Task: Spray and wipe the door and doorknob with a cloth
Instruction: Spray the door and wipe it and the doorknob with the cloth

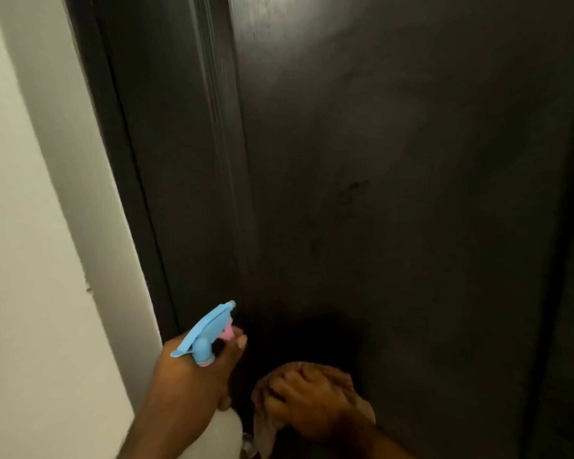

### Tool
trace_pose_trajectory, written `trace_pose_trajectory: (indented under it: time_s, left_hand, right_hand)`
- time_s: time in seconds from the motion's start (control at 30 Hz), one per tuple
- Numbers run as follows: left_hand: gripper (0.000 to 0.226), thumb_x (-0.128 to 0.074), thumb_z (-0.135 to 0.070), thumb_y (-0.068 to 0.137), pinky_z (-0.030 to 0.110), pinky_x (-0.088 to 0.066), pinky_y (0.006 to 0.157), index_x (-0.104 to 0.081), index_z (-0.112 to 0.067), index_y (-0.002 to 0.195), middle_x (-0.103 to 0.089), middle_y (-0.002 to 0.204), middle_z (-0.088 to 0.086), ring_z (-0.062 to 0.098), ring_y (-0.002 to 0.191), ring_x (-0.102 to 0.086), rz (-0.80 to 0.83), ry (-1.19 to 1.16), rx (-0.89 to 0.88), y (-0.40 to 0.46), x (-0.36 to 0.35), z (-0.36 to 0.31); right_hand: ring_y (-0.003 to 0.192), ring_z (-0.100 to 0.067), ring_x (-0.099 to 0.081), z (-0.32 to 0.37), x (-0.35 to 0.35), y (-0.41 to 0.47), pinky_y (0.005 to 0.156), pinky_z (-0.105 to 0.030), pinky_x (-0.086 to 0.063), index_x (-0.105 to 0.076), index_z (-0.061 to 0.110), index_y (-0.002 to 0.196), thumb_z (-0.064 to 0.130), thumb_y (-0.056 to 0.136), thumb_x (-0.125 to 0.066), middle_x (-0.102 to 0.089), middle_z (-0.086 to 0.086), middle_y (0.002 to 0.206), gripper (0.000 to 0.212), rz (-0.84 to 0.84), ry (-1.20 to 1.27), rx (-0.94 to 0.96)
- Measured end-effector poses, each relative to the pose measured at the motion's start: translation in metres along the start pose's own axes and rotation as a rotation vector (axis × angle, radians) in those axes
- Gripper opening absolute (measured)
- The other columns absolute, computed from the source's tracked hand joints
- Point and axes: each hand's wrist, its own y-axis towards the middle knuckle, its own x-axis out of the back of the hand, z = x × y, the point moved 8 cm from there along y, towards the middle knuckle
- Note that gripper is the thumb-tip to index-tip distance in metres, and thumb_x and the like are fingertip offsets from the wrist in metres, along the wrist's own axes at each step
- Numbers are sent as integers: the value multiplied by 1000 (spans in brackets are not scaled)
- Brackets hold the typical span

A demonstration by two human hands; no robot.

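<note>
**At the door's lower left: cloth pressed on, sprayer raised**

Low on the door (395, 193), close to its left edge, the right hand (307, 397) presses a cloth (265, 429) against the dark panel. Fingers spread and bent over the bunched fabric, knuckles up. Cloth brownish, loose end hanging down below the hand. Deep shadow on the panel just above the hand.

Just left of it, the left hand (193, 376) grips a spray bottle (209, 336) by the neck. Fingers curled round it, one fingertip out at the pink trigger. Blue spray head, nozzle aimed up and right toward the door face. Pale bottle body shows below the hand at the bottom edge.

A small bit of shiny metal shows between bottle and cloth at the bottom edge; possibly the doorknob, too hidden to tell.

Door dark brown, matte, faint smudges mid-panel, light sheen near the top. Dark frame (140, 160) runs along its left side. Beyond that, a white wall (24, 260) fills the left of the view.
</note>
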Motion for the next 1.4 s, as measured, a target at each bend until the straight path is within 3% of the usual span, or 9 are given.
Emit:
trace_pose_trajectory:
  time_s: [0.07, 0.17, 0.27, 0.47, 0.67, 0.8, 0.9, 1.1, 1.4]
  left_hand:
    - [18, -80, -28, 84, 17, -42, 33, -67, -16, 83, -60, 41, 6, 13, 31, -54, 33, -3, 12, -2, -10, -4]
    - [13, -80, -24, 84, 17, -42, 31, -69, -16, 87, -60, 41, 8, 12, 29, -52, 58, -8, 10, -5, -25, -10]
    - [9, -80, -19, 85, 30, -50, 41, -72, -18, 88, -60, 43, 9, 19, 34, -54, 91, -52, 9, -6, -44, -17]
    - [12, -78, -24, 86, 44, -55, 55, -73, -21, 95, -61, 49, 11, 26, 44, -56, 159, -101, -24, -4, -91, -34]
    - [11, -75, -31, 87, 44, -58, 59, -70, -28, 96, -64, 54, 8, 24, 49, -59, 236, -151, -43, -14, -151, -48]
    - [14, -73, -27, 87, 44, -59, 60, -72, -25, 101, -64, 59, 10, 26, 53, -59, 317, -193, -26, -22, -186, -50]
    - [15, -72, -26, 88, 42, -59, 60, -71, -25, 103, -64, 62, 11, 25, 53, -59, 336, -193, -30, -24, -202, -51]
    - [11, -71, -26, 89, 37, -57, 54, -68, -30, 99, -64, 58, 7, 19, 49, -59, 268, -179, -48, -22, -213, -49]
    - [10, -76, -27, 89, 31, -59, 49, -73, -20, 96, -66, 60, 18, 22, 45, -63, 107, -142, -1, -40, -206, -3]
  right_hand:
    - [148, -37, -42, 5, -46, -29, 118, -66, -39, -41, 25, 151, 34, 107, -39, -42, -8, 157, 45, 57, 9, -55]
    - [125, -11, -65, -11, -86, -70, 99, -38, -61, -55, 44, 140, 52, 98, -46, -59, 16, 138, 44, 133, 219, -182]
    - [121, 4, -61, -38, -91, -121, 93, -18, -56, -56, 53, 138, 53, 96, -55, -58, 29, 135, 42, 54, 253, -253]
    - [123, 15, -50, -122, -42, -215, 112, -23, -41, -68, 46, 125, 66, 99, -42, -61, 28, 134, 41, -267, 434, -514]
    - [113, 1, -64, -214, -1, -332, 103, -36, -54, -69, 44, 109, 38, 103, -59, -65, 24, 122, 13, -478, 156, -903]
    - [119, -21, -61, -241, 33, -375, 99, -38, -56, -71, 13, 126, 18, 92, -54, -51, 3, 133, 39, -659, 150, -940]
    - [116, -13, -58, -266, 47, -399, 101, -34, -54, -72, 11, 126, -1, 91, -63, -51, 4, 125, 38, -883, 278, -1045]
    - [113, -11, -62, -277, 46, -407, 97, -4, -45, -71, 13, 132, 8, 96, -78, -57, 0, 126, 37, -1198, 386, -1196]
    - [114, -39, -64, -213, -82, -424, 106, -21, -47, -71, -2, 128, -3, 91, -62, -61, -3, 120, 38, -1446, 509, -1491]
